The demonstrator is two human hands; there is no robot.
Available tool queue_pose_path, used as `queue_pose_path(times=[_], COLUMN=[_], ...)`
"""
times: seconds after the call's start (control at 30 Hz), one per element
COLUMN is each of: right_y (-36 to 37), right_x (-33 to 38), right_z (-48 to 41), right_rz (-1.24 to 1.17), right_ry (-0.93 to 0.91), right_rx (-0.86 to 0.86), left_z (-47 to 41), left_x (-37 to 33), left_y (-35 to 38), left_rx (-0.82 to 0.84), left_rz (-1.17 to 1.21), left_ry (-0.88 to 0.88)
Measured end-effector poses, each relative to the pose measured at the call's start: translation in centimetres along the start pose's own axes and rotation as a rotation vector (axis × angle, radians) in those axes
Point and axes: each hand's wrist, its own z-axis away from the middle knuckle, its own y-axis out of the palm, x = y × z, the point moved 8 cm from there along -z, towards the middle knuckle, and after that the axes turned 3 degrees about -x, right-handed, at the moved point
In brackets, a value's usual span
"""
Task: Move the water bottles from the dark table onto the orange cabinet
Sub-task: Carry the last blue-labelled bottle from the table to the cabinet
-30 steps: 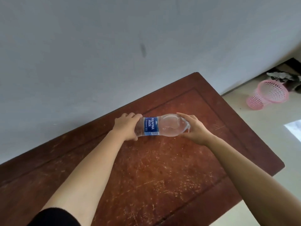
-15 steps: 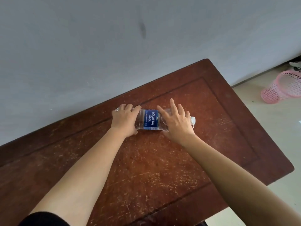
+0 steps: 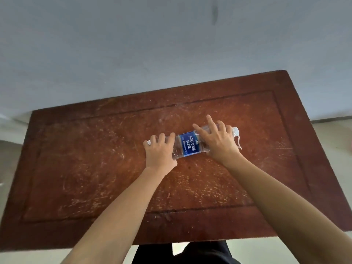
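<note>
Fingers of left hand (image 3: 159, 151) and right hand (image 3: 219, 141) around water bottle (image 3: 187, 146), flat on orange cabinet (image 3: 76, 159).

Setting: plain domestic room.
Evidence: scratched reddish-brown wooden cabinet top (image 3: 80, 168) under hands; bare grey-white wall (image 3: 133, 44) beyond; pale floor (image 3: 331, 130).

Soft, even daylight; faint shadows under forearms. Tabletop (image 3: 76, 168) edges bow from wide-angle distortion; slight blur overall.
</note>
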Motion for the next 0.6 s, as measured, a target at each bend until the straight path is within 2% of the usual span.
queue_pose_path(times=[0.13,0.3,0.43,0.6], right_y=[-0.3,-0.9,-3.0,-6.8], right_x=[3.4,11.1,20.1,33.1], right_z=[1.7,4.9,8.1,14.6], right_rz=[0.023,0.012,0.042,0.049], right_ry=[-0.113,-0.284,-0.488,-0.737], right_rx=[0.006,0.018,-0.038,-0.173], left_z=[4.6,13.3,22.2,36.4], left_x=[1.7,6.3,12.0,18.8], left_y=[0.5,0.4,-0.7,-3.8], left_rx=[0.031,0.029,-0.024,-0.178], left_rz=[0.028,0.029,0.022,-0.007], left_ry=[-0.084,-0.225,-0.373,-0.519])
